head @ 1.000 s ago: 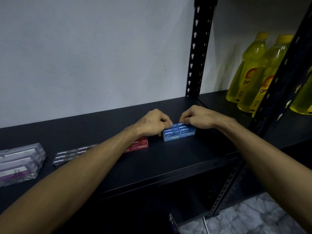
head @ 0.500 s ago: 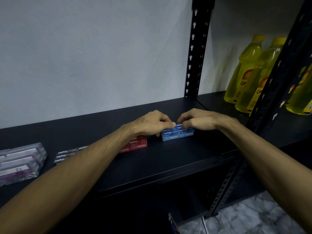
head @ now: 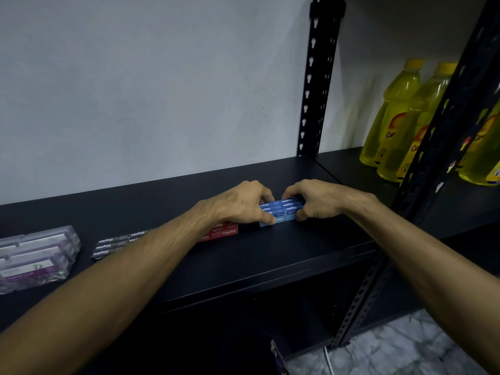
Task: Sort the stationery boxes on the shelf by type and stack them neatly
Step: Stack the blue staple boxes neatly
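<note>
Since half a second before, both hands had closed in a little tighter on the blue staple boxes (head: 281,211), and the thumbs had dropped lower on the front face; the boxes themselves had hardly shifted on the black shelf (head: 270,255).

The left hand (head: 240,205) gripped the blue staple boxes from their left end, fingers curled over the top edge and the thumb pressed against the lower front corner. The right hand (head: 315,200) gripped them from the right end in the same way — fingers curled over the top, thumb tucked at the front. So the boxes sat squeezed between the 2 hands, only their middle showing, with white "Staples" lettering readable on several faces. How many boxes made up the block could not be told.

Just left of the blue staple boxes, partly under the left wrist, lay the red staple boxes (head: 226,231), resting flat on the shelf. Further left of them lay the dark grey staple boxes (head: 116,243), side by side and partly hidden by the left forearm. Well left of the blue boxes, near the frame edge, stood the clear plastic cases (head: 35,255) with purple inserts — stacked.

Well right of the blue boxes, beyond a black upright post (head: 313,85), stood yellow drink bottles (head: 392,117).
</note>
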{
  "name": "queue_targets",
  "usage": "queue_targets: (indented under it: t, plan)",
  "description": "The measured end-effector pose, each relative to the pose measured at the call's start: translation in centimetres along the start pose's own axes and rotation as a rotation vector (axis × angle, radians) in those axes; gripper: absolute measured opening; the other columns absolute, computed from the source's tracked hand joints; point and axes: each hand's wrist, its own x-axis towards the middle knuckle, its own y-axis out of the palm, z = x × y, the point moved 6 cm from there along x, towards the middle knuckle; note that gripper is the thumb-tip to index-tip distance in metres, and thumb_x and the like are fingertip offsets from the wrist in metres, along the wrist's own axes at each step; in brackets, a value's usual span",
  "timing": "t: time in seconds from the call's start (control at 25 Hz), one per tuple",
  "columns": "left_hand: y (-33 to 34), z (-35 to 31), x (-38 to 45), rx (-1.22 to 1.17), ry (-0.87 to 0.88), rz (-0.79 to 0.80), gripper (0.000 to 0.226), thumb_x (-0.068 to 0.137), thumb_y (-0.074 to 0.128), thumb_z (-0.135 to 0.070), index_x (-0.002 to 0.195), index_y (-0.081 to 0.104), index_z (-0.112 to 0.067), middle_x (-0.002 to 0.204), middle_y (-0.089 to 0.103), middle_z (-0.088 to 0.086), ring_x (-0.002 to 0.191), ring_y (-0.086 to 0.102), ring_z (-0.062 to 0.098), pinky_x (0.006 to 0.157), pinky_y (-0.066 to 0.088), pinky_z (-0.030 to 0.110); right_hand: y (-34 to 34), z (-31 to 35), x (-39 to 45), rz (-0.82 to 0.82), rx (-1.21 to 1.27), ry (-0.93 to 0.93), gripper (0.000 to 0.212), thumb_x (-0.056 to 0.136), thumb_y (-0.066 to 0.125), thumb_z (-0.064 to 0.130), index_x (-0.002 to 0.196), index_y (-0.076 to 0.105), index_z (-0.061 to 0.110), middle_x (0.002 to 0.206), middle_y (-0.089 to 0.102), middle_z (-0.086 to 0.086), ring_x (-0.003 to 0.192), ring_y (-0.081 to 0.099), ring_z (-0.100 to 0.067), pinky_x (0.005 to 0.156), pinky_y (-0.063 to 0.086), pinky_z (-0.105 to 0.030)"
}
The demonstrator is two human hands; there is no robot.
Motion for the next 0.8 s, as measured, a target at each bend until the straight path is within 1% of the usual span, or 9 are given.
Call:
queue_targets:
  t: [0.08, 0.24, 0.32, 0.44, 0.56, 0.64, 0.72, 0.8]
  plan:
    - [-0.12, 0.11, -0.31, 0.004, 0.001, 0.007, 0.041, 0.078, 0.076, -0.041, 0.113, 0.069, -0.021, 0.099, 0.070, -0.007, 0.088, 0.065, 0.008, 0.079, 0.056, 0.031, 0.14, 0.31, 0.16, -0.005, -0.002, -0.013, 0.037, 0.079, 0.074, 0.021, 0.112, 0.062, 0.030, 0.097, 0.061, 0.008, 0.083, 0.059, -0.010, 0.066, 0.044, -0.028]
    - [-0.23, 0.38, -0.74, 0.003, -0.001, 0.013, 0.040, 0.079, 0.077, -0.040, 0.113, 0.069, -0.021, 0.100, 0.070, -0.008, 0.086, 0.064, 0.006, 0.074, 0.051, 0.024, 0.45, 0.73, 0.43, 0.009, 0.008, -0.028, 0.037, 0.080, 0.074, 0.021, 0.112, 0.061, 0.031, 0.099, 0.060, 0.008, 0.085, 0.058, -0.009, 0.067, 0.043, -0.027]
    - [-0.26, 0.44, -0.82, 0.001, -0.001, 0.010, 0.041, 0.079, 0.077, -0.039, 0.114, 0.068, -0.020, 0.101, 0.070, -0.008, 0.087, 0.065, 0.006, 0.075, 0.052, 0.025, 0.46, 0.77, 0.52, 0.003, 0.005, -0.037, 0.037, 0.079, 0.074, 0.021, 0.112, 0.061, 0.031, 0.099, 0.061, 0.007, 0.085, 0.059, -0.010, 0.068, 0.045, -0.028]
    - [-0.18, 0.55, -0.76, -0.006, -0.002, 0.017, 0.042, 0.079, 0.076, -0.040, 0.115, 0.068, -0.020, 0.102, 0.070, -0.007, 0.089, 0.065, 0.008, 0.080, 0.055, 0.030, 0.51, 0.59, 0.50, -0.007, 0.009, -0.036, 0.037, 0.078, 0.074, 0.021, 0.112, 0.062, 0.031, 0.099, 0.061, 0.007, 0.084, 0.059, -0.010, 0.067, 0.045, -0.028]
    - [-0.05, 0.71, -0.68, -0.012, 0.008, 0.015, 0.043, 0.079, 0.076, -0.041, 0.116, 0.067, -0.022, 0.104, 0.070, -0.008, 0.090, 0.065, 0.007, 0.081, 0.055, 0.030, 0.56, 0.63, 0.43, -0.019, 0.008, -0.033, 0.037, 0.077, 0.074, 0.021, 0.110, 0.062, 0.032, 0.097, 0.060, 0.008, 0.082, 0.059, -0.010, 0.065, 0.043, -0.027]
    - [-0.10, 0.90, -0.66, -0.011, 0.003, 0.010, 0.044, 0.078, 0.076, -0.043, 0.117, 0.067, -0.023, 0.104, 0.069, -0.009, 0.088, 0.064, 0.005, 0.079, 0.054, 0.028, 0.45, 0.65, 0.41, -0.033, 0.014, -0.025, 0.037, 0.077, 0.074, 0.021, 0.110, 0.061, 0.032, 0.098, 0.060, 0.008, 0.082, 0.058, -0.009, 0.064, 0.042, -0.026]
    - [0.01, 0.99, -0.77, -0.004, 0.003, 0.015, 0.048, 0.078, 0.075, -0.045, 0.120, 0.065, -0.025, 0.102, 0.067, -0.010, 0.085, 0.062, 0.003, 0.073, 0.051, 0.025, 0.61, 0.67, 0.16, -0.036, 0.033, -0.021, 0.040, 0.077, 0.075, 0.023, 0.113, 0.059, 0.032, 0.101, 0.059, 0.007, 0.082, 0.057, -0.007, 0.065, 0.041, -0.025]
    - [0.22, 0.71, -1.00, 0.021, 0.013, 0.004, 0.057, 0.077, 0.074, -0.050, 0.127, 0.060, -0.027, 0.102, 0.063, -0.011, 0.084, 0.060, 0.003, 0.069, 0.046, 0.024, 0.89, 0.68, -0.16, -0.050, 0.025, -0.015, 0.050, 0.077, 0.076, 0.032, 0.123, 0.055, 0.031, 0.108, 0.056, 0.008, 0.087, 0.057, -0.007, 0.069, 0.043, -0.026]
